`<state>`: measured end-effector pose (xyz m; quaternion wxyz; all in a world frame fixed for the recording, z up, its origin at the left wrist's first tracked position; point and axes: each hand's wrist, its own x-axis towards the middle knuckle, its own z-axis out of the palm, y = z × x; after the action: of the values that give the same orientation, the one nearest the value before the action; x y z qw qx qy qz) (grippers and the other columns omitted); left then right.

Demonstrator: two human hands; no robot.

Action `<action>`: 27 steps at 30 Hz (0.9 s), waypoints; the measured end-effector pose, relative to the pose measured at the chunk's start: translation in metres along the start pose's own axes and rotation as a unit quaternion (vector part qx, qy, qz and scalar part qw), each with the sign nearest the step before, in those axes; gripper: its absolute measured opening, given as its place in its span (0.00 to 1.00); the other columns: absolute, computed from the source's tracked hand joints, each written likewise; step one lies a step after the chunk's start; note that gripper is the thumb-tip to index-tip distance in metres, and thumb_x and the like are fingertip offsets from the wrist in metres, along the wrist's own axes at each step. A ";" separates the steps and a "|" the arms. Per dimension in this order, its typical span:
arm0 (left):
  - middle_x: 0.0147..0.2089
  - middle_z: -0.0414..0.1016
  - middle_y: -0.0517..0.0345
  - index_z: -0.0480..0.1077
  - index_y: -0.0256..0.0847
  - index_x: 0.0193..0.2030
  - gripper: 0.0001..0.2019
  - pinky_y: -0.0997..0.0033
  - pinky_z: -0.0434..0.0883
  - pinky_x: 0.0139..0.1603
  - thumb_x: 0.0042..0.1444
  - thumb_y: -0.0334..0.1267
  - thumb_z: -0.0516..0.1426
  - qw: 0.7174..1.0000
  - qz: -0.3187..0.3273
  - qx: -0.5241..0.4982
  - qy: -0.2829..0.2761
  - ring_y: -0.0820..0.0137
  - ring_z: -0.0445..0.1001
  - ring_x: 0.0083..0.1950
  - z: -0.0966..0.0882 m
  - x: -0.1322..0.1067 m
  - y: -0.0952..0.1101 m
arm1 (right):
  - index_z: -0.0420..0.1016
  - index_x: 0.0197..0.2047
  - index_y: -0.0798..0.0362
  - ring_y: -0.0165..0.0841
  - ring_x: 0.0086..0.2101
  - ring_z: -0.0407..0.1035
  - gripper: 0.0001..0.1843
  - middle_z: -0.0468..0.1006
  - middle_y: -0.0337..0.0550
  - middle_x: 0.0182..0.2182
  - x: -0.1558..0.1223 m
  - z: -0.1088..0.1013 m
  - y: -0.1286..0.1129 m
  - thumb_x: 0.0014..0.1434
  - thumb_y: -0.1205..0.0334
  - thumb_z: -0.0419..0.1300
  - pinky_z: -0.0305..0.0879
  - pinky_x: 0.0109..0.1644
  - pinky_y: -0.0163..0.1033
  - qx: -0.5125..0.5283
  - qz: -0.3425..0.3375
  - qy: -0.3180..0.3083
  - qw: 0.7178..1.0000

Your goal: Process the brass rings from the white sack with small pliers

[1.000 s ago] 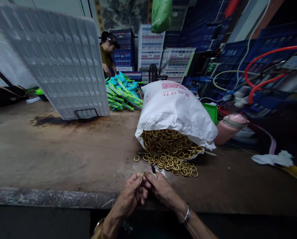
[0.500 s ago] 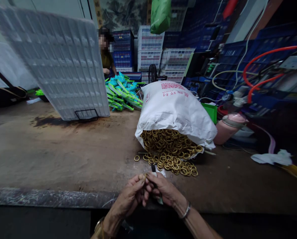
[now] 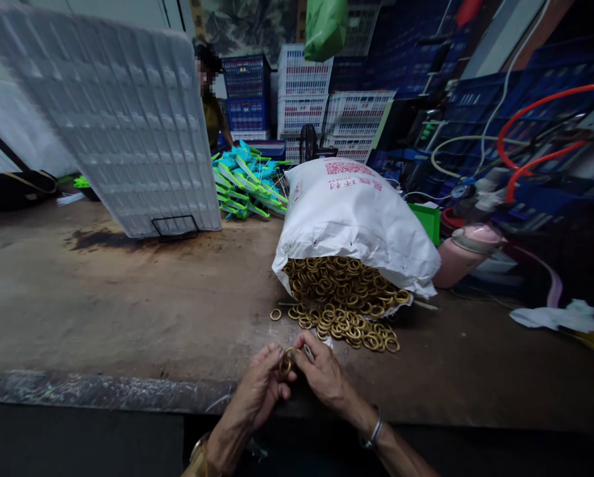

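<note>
Low in the centre of the frame, we have a brass-coloured ring (image 3: pixel 288 366) up between our two hands, just above the front part of the table (image 3: pixel 128 311). Our left hand (image 3: pixel 260 384) pinches it between thumb and fingers; our right hand (image 3: pixel 325 379) is curled round a thin grey piece (image 3: pixel 308 353), mostly hidden, so we cannot tell what it is, nor whether the right thumb touches the ring. To work well here, we would likely let the left pinch bear the steadying, firm yet light, since a smooth round rim may roll under uneven pressure, and make only small moves with the right. Resting our wrists low should help. The loose rings (image 3: pixel 344 324) spill from the white sack (image 3: pixel 356 212) right of centre, so our knuckles had best stay clear of them.
</note>
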<state>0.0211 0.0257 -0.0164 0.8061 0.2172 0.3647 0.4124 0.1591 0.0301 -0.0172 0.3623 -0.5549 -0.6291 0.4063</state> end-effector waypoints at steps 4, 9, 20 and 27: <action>0.27 0.66 0.62 0.63 0.38 0.33 0.13 0.83 0.63 0.14 0.47 0.43 0.60 1.000 -0.002 0.009 -0.023 0.77 0.68 0.23 -0.001 -0.001 -0.002 | 0.61 0.29 0.52 0.26 0.25 0.58 0.06 0.63 0.33 0.23 -0.002 0.001 0.000 0.55 0.60 0.49 0.55 0.29 0.31 -0.006 -0.014 0.005 1.000; 0.23 0.62 0.67 0.61 0.39 0.30 0.14 0.83 0.62 0.14 0.47 0.47 0.59 0.994 0.051 0.100 0.017 0.81 0.60 0.17 -0.002 -0.001 -0.005 | 0.61 0.28 0.52 0.26 0.25 0.57 0.07 0.61 0.32 0.22 -0.001 0.002 0.000 0.56 0.59 0.49 0.55 0.30 0.31 0.015 0.010 -0.001 1.000; 0.19 0.64 0.67 0.60 0.41 0.32 0.15 0.82 0.60 0.12 0.50 0.51 0.54 0.981 0.021 0.192 -0.004 0.80 0.59 0.14 -0.002 -0.001 -0.009 | 0.61 0.26 0.52 0.26 0.25 0.56 0.09 0.62 0.32 0.21 0.002 0.001 -0.010 0.54 0.57 0.49 0.55 0.29 0.31 -0.004 0.057 -0.003 0.998; 0.23 0.63 0.66 0.60 0.40 0.31 0.14 0.81 0.62 0.16 0.51 0.49 0.55 0.993 0.051 0.102 -0.038 0.81 0.60 0.17 0.002 -0.004 -0.008 | 0.63 0.29 0.52 0.28 0.24 0.61 0.12 0.68 0.36 0.22 0.001 -0.005 -0.005 0.58 0.59 0.43 0.56 0.30 0.32 -0.049 0.039 0.004 0.998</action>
<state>0.0252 0.0174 -0.0186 0.7709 0.3321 0.3619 0.4054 0.1614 0.0311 -0.0111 0.3208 -0.5982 -0.6246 0.3863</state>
